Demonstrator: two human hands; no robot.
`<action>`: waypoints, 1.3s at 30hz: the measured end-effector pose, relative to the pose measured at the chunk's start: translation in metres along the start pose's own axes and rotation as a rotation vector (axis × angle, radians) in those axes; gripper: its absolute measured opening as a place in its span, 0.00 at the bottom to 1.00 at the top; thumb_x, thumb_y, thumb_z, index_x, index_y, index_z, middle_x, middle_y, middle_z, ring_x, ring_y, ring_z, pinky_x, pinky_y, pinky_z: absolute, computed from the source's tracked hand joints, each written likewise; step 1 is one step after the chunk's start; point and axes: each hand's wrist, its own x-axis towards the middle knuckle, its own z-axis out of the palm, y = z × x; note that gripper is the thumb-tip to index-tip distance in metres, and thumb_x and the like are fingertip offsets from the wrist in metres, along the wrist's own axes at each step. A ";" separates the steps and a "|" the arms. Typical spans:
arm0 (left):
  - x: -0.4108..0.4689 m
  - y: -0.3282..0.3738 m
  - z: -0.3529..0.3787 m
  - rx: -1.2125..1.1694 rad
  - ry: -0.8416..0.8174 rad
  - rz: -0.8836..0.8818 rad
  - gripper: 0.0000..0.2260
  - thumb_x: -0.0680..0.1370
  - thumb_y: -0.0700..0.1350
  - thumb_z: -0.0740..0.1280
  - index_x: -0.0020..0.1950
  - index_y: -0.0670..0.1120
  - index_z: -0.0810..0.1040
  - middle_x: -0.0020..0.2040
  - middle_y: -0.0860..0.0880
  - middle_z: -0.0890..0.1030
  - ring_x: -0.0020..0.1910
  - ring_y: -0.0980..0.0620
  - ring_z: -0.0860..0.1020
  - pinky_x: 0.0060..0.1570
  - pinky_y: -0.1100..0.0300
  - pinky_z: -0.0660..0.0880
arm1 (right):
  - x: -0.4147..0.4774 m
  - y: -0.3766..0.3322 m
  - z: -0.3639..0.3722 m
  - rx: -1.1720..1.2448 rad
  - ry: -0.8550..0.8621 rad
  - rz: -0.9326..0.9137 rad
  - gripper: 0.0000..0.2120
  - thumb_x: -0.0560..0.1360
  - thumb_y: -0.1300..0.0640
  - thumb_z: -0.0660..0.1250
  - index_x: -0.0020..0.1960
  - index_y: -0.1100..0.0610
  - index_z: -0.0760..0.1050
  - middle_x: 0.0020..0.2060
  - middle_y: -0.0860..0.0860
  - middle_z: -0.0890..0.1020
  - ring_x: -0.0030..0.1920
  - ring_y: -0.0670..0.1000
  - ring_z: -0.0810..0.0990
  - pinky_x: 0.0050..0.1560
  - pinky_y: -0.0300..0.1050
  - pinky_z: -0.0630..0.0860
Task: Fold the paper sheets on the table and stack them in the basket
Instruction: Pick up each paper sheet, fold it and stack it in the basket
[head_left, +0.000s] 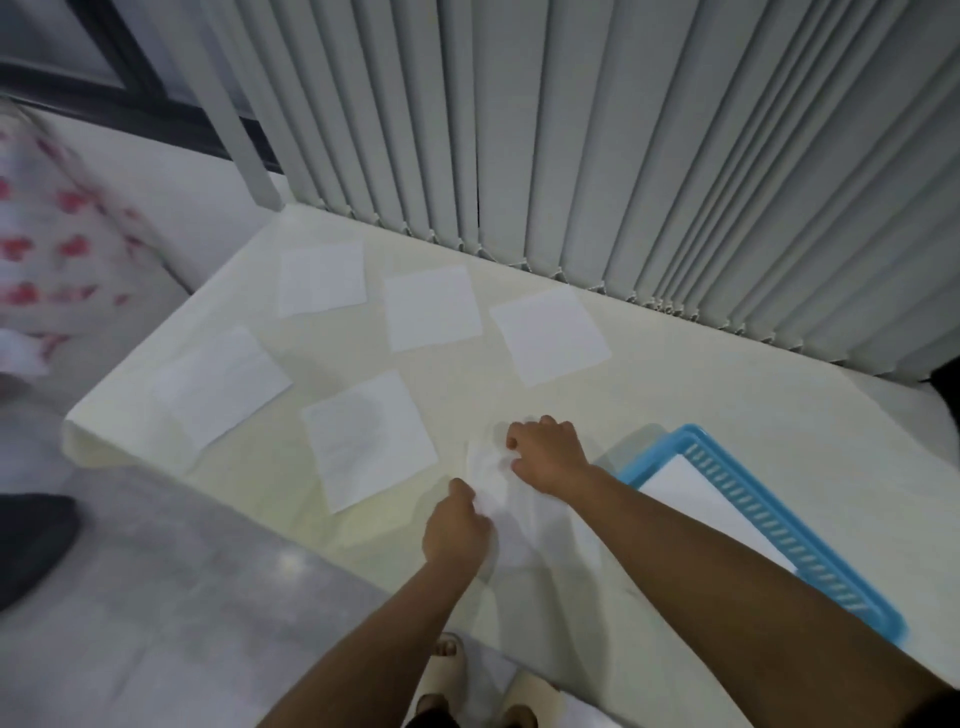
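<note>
left hand (457, 527) and right hand (546, 453) are both pinching one paper sheet (497, 491), folding it; next is probably pressing the crease, then moving it right into the basket (789, 540).

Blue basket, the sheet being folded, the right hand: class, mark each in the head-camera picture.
blue basket (779, 530): head view, on its slotted side wall.
sheet being folded (506, 493): head view, on its crumpled middle.
right hand (545, 454): head view, on the back of the hand.
</note>
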 end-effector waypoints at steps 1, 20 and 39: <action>0.002 0.000 -0.001 -0.025 0.000 -0.001 0.12 0.74 0.41 0.63 0.57 0.45 0.68 0.50 0.43 0.81 0.48 0.43 0.80 0.46 0.54 0.76 | 0.002 0.000 -0.002 0.024 -0.026 0.014 0.12 0.75 0.55 0.61 0.57 0.51 0.74 0.56 0.51 0.80 0.60 0.55 0.73 0.60 0.51 0.65; 0.077 0.044 -0.094 0.437 0.015 0.564 0.10 0.78 0.43 0.58 0.53 0.47 0.78 0.51 0.46 0.80 0.54 0.44 0.78 0.52 0.54 0.74 | 0.016 0.009 -0.058 0.528 0.048 0.205 0.17 0.72 0.58 0.66 0.60 0.50 0.75 0.58 0.49 0.79 0.59 0.54 0.75 0.61 0.50 0.72; 0.084 0.005 -0.083 0.290 -0.336 0.551 0.14 0.78 0.50 0.61 0.63 0.49 0.73 0.61 0.48 0.76 0.59 0.49 0.75 0.59 0.58 0.71 | -0.059 -0.006 -0.010 -0.305 -0.157 0.074 0.21 0.76 0.59 0.57 0.67 0.47 0.73 0.64 0.50 0.78 0.71 0.54 0.65 0.74 0.62 0.40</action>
